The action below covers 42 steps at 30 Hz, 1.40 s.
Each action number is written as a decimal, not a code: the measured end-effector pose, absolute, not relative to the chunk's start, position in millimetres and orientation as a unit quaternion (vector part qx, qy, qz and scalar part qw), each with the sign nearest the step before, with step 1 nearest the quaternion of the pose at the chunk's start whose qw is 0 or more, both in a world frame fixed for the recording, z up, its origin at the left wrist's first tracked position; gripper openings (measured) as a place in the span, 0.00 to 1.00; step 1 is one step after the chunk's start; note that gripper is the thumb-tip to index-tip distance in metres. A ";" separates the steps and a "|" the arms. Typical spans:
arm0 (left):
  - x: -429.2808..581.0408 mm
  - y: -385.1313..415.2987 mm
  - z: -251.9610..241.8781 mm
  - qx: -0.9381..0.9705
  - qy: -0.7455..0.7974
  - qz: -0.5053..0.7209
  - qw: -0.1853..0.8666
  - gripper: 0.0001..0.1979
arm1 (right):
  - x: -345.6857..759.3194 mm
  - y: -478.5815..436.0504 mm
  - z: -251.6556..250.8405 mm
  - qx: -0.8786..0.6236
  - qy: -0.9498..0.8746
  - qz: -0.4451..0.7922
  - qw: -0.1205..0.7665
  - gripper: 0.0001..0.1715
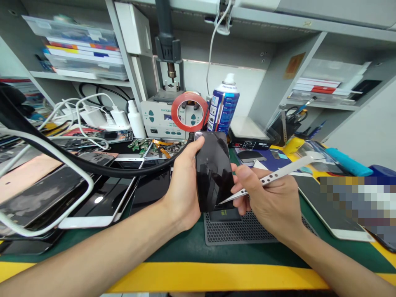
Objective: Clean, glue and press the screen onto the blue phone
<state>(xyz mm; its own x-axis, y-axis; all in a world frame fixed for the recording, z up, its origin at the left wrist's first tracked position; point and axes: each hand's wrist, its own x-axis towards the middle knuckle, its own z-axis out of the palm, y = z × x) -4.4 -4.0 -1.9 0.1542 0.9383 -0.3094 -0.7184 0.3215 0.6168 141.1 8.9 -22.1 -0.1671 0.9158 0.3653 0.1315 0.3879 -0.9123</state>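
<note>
A black smartphone (214, 173) is held upright and tilted in my left hand (184, 187), with the thumb along its upper left edge. My right hand (272, 202) grips a pair of silver tweezers (272, 176) with a row of holes. Their pointed tip reaches the lower part of the phone's dark screen; whether it touches the glass I cannot tell. Some right-hand fingers rest near the phone's right edge. Under the phone, a dark flat piece (225, 215) lies on a grey honeycomb mat (247, 233).
Several phones lie at the left, including a white-framed one (99, 202); another white phone (334, 206) lies right. A black hose (123, 171) arcs across the left. Behind stand a soldering station (161, 119), red tape roll (179, 111), blue spray can (224, 107) and white bottle (136, 119).
</note>
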 end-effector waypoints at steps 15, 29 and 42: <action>-4.3 -3.0 -2.4 0.163 0.317 0.562 0.746 0.25 | 141.1 9.3 -22.5 -0.386 -0.670 0.374 0.512 0.27; -7.5 0.3 -5.3 0.145 0.308 0.535 0.773 0.27 | 144.7 7.6 -21.7 -0.389 -0.655 0.411 0.501 0.28; -9.4 0.8 -11.1 0.159 0.281 0.523 0.789 0.26 | 143.2 6.5 -20.0 -0.392 -0.672 0.380 0.501 0.28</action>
<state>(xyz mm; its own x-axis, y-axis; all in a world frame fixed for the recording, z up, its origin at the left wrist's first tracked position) -9.4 0.8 -11.1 0.2951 0.9143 -0.2774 -0.7357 0.4027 0.5447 143.2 6.5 -20.0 -0.1911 0.9072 0.3749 0.1463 0.4040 -0.9030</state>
